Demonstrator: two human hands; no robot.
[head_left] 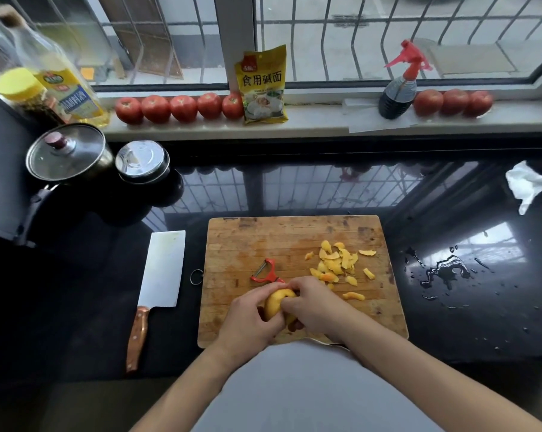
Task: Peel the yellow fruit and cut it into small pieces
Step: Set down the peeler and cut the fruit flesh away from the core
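Observation:
The yellow fruit (277,303) is held over the near edge of the wooden cutting board (263,238). My left hand (249,319) cups it from the left and below. My right hand (313,302) presses on its right side, fingers curled against the skin. A red-handled peeler (266,272) lies on the board just beyond my hands, not held. Several yellow peel strips (338,263) are scattered on the board's right half. A cleaver (160,279) with a wooden handle rests on the counter left of the board.
Black glossy counter (450,322) with spilled water (444,272) at right and a crumpled white tissue (526,183). Lidded pot (67,152) and steel container (142,162) at back left. Tomatoes (182,108), a yellow packet (263,85), spray bottle (399,88) and oil bottle (64,85) on the sill.

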